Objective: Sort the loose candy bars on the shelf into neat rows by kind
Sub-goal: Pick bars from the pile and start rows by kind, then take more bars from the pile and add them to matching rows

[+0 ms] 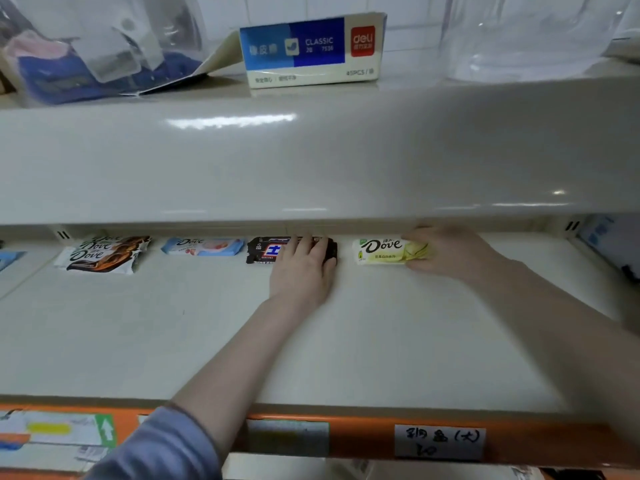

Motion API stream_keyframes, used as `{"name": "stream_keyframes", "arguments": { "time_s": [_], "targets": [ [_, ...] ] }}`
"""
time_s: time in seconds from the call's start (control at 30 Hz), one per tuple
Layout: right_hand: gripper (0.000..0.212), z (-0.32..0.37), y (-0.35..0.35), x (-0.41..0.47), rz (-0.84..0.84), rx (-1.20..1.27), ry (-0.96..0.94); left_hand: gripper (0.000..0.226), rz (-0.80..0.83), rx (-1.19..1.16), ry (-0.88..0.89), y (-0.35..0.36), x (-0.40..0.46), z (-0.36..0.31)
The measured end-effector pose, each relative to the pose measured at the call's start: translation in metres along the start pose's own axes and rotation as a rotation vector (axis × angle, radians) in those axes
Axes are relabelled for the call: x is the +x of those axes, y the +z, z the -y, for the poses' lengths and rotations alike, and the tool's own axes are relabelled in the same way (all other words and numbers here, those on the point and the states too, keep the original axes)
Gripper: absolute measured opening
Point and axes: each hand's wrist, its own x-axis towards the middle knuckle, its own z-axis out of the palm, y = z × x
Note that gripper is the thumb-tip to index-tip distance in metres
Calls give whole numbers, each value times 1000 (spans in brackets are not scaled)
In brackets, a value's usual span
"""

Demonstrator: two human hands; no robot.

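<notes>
At the back of the cream shelf (311, 341) lie several groups of candy bars. A stack of brown-and-white Dove bars (104, 254) sits at the left, with a light blue Dove bar (202, 246) beside it. My left hand (301, 268) lies flat on a black bar (265, 252) in the middle, fingers covering its right half. My right hand (446, 252) grips the right end of a yellow-green Dove bar (384, 251) lying on the shelf. The upper shelf's edge hides the far ends of the bars.
The shelf above (311, 150) overhangs low over the bars. On it stand a blue eraser box (311, 50), a clear bag with blue items (86, 57) and a clear plastic container (519, 36). An orange price rail (363, 438) with paper labels runs along the shelf's front edge.
</notes>
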Motion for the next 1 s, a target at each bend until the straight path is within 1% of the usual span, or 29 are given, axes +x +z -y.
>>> {"name": "stream_keyframes", "arguments": {
  "time_s": [0.1,0.23,0.3,0.37,0.53,0.63,0.7,0.77,0.83,0.93,1.0],
  "targets": [
    [39,-6,5,13,60,39,13,53,68,-12,-35,6,0,4],
    [39,-12,8,24,134,54,24,54,65,-44,-60,8,-2,5],
    [32,-15,9,25,150,30,17,54,60,-47,-65,8,-2,4],
    [27,-17,11,25,148,45,13,55,52,-47,-65,7,-2,3],
    [33,-18,15,19,146,108,32,60,70,-83,-85,3,-5,-2],
    [31,-13,15,12,92,143,38,61,53,-78,-80,-3,-10,-6],
    [28,-5,12,4,68,137,63,61,75,-70,-71,-8,-18,-7],
    [26,6,5,-6,36,136,100,58,83,-86,-102,-13,-29,-6],
    [25,22,-1,-18,14,97,132,53,52,-79,-144,-19,-43,-6],
    [30,59,-2,-46,40,-8,183,48,18,-27,-180,-27,-66,-8],
    [32,92,3,-68,51,-1,235,49,22,-26,-203,-32,-82,-4]
  ]
}}
